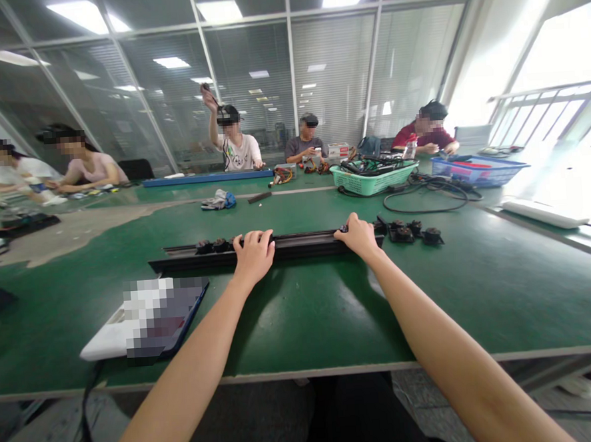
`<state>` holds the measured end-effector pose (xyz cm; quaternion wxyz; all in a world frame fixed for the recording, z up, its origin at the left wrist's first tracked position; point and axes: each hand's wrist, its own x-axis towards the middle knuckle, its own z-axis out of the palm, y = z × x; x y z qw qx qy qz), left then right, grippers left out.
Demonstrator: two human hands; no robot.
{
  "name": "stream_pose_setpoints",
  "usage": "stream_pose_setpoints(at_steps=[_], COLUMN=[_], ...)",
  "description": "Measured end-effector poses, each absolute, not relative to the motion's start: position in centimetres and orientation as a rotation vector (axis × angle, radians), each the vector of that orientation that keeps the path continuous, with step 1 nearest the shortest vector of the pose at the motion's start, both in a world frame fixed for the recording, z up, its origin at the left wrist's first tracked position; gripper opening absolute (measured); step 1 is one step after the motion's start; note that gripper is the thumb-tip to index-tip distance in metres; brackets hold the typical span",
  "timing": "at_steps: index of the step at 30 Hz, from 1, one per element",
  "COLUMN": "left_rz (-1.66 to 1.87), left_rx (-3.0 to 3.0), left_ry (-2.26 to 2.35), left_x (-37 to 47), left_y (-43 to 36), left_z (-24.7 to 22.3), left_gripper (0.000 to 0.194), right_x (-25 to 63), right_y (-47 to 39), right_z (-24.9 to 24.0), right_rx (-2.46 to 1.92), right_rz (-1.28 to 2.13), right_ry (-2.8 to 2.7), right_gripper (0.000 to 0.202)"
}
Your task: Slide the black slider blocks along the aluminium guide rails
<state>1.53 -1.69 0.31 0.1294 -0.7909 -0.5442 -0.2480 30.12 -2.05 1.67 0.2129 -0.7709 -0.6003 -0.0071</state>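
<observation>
A long black rail [307,249], like a channel or profile, lies crosswise on the green table in front of me. My left hand [254,255] is closed over its middle with the fingers curled across the top. Further right, my right hand [359,236] grips the rail near its right end. A small dark piece [345,228] shows by the right fingers; its kind is unclear. Several small black parts [219,244] sit along the rail left of my left hand. More small black parts [431,237] lie beyond its right end. My palms hide what is under them.
A white device with a dark screen [112,332] lies at front left. Across the green table [302,334] are a glove [219,199], a green basket [373,179], a blue basket [477,172] and a black cable [425,210]. Several people sit at the far side.
</observation>
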Motion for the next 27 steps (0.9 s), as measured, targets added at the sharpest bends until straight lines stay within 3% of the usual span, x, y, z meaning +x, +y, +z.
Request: stream_pose_setpoints(at_steps=[27], left_rz=[-0.722], left_rx=[-2.290], left_ry=[-1.576], left_x=[1.59], left_y=[-1.61], left_z=[0.25], left_gripper=[0.041], right_x=[30.95], right_y=[-2.17], right_z=[2.15], right_rx=[-2.203], right_rz=[0.040], right_ry=[-1.630], right_gripper=[0.042])
